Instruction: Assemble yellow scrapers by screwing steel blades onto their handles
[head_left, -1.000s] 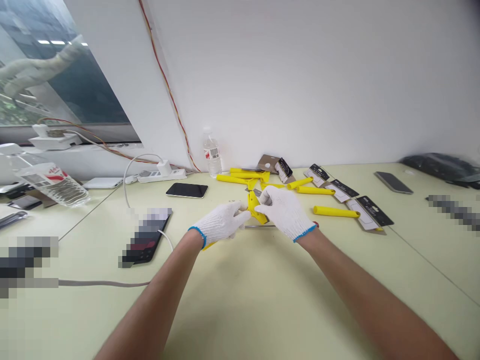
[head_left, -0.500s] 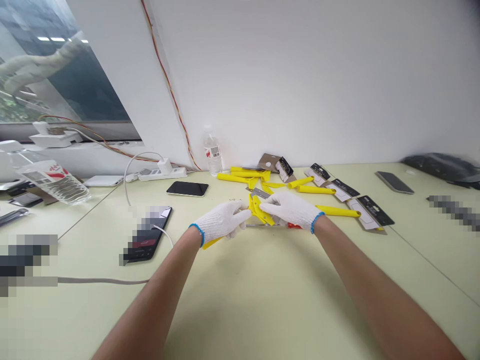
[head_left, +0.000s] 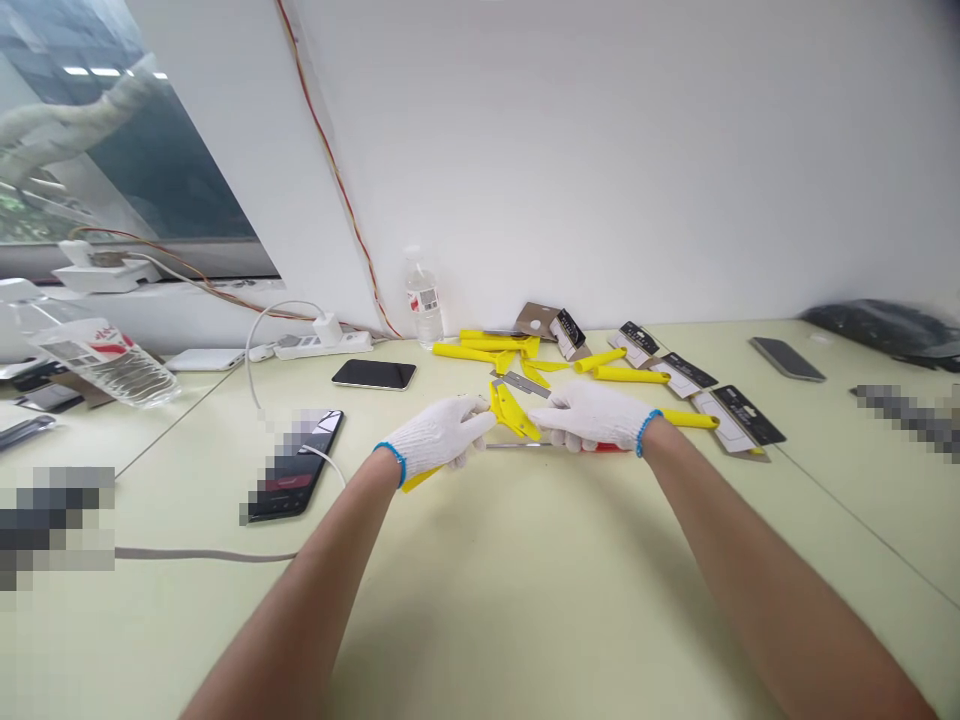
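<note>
The left hand (head_left: 441, 437) stays closed around the yellow scraper (head_left: 513, 410) at the person's twelve o'clock; the right hand (head_left: 596, 413), half-curled, has slid toward three o'clock, contact unclear, so the left apparently supports it.

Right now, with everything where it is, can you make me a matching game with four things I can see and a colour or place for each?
Things:
1. Gloves
2. Yellow tool nearest the person
3. Bottle nearer the middle of the picture
4. Handle partly hidden by the right hand

Colours and places:
A. upright in front of the wall
B. red
C. white with blue cuffs
D. held in the left hand

Right pairs: 1-C, 2-D, 3-A, 4-B
</note>
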